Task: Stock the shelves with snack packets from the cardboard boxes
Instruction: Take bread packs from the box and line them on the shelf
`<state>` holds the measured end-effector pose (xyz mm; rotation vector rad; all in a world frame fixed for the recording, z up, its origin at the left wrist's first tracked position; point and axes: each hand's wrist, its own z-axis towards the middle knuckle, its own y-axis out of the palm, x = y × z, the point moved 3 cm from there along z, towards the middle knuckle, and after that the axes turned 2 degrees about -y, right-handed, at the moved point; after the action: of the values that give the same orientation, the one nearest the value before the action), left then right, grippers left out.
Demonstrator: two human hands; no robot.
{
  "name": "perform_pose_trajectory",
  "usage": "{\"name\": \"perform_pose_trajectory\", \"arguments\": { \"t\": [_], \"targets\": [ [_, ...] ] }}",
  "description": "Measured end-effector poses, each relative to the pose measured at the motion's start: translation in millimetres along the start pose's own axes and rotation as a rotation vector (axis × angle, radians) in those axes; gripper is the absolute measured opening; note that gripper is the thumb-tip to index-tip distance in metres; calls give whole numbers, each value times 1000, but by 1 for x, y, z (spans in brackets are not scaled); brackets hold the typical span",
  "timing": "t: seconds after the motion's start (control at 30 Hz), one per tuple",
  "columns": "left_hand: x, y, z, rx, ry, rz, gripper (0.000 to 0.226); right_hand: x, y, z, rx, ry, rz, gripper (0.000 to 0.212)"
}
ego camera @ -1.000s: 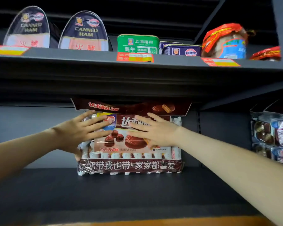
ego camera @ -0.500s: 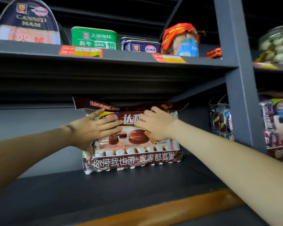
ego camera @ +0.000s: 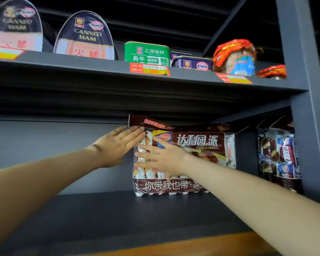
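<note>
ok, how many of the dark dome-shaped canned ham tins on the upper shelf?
2. One dark dome-shaped canned ham tin at the far left of the grey upper shelf, cut by the frame edge; the second just right of it. More may hide behind.

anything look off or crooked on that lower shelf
Nothing really stands out. The snack packet stands upright on the lower shelf, left hand and right hand flat against it. Its top flap is bent, as on the neighbouring packets at right.
</note>
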<state>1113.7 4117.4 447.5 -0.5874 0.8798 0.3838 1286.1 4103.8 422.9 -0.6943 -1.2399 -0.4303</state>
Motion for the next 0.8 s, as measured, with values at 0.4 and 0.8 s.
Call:
{"name": "perform_pose_trajectory", "arguments": {
  "t": [0.4,0.8],
  "targets": [
    [31,-41,65,62,179,-317,82,18,29,-45,-185,42,-32,81],
    [53,-67,110,145,197,-271,78,30,63,-87,-384,121,57,95]
  ]
}}
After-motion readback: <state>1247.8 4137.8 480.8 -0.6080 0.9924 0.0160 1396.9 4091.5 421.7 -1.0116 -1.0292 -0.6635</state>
